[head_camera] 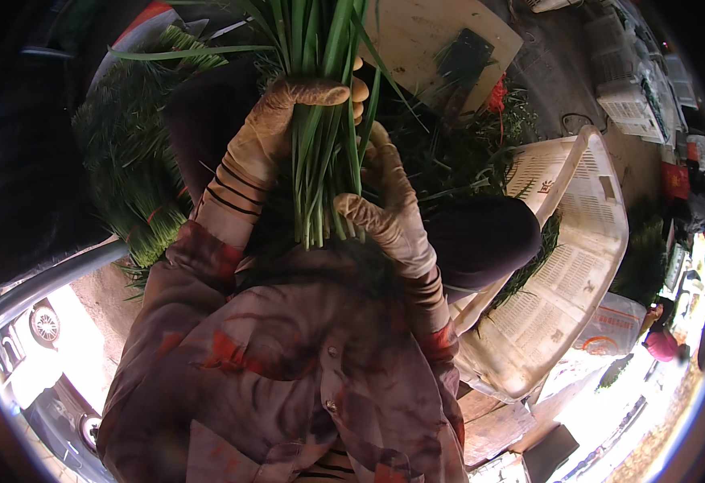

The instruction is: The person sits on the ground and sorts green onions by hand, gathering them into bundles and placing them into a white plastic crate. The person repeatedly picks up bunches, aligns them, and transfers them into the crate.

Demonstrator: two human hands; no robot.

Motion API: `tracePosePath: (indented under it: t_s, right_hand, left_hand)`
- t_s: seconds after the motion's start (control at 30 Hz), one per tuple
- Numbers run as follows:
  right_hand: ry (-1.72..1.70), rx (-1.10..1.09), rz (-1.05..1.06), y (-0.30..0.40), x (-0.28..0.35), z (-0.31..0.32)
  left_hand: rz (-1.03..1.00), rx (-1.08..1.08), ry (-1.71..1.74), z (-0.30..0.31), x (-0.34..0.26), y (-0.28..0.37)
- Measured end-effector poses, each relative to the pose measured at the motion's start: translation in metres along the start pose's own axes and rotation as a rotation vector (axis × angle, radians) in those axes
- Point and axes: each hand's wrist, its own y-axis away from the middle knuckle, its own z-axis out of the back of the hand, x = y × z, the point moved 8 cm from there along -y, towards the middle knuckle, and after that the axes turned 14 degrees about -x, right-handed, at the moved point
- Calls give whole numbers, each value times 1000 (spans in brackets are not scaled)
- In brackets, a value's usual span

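My left hand (pixel 304 99), in a soiled light glove, is closed around a bunch of long flat green leaves, probably garlic chives (pixel 313 151). The cut stem ends point down towards my chest, while the leaves run up out of the top of the view. My right hand (pixel 385 199), gloved too, is beside the lower stems on the right, thumb and fingers apart; whether its fingertips touch the stems I cannot tell. Tied bundles of similar greens (pixel 147 223) are piled at the left by my knee. Loose greens (pixel 437 157) lie between my legs.
A white plastic basket (pixel 594 241) with some greens stands tilted at my right. Ahead is a worn board (pixel 449 54) bearing a dark flat object (pixel 466 53). Red ties (pixel 497 96) lie near it. White crates (pixel 633 111) are stacked at the far right; a metal rail (pixel 57 278) crosses at left.
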Motion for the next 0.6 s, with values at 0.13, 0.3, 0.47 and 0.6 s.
tracePosePath:
  t_s: [0.13, 0.3, 0.47, 0.6]
  right_hand:
    - [-544, 33, -444, 7, -38, -19]
    - [-714, -199, -488, 7, -57, 2]
    - [-620, -421, -414, -11, -77, 18]
    - [-645, -310, -307, -10, -104, 17]
  left_hand:
    - [144, -108, -172, -15, 25, -10]
    - [-96, -190, -379, 30, 25, -38]
    - [60, -254, -296, 43, 90, 22]
    - [446, -199, -55, 63, 134, 41]
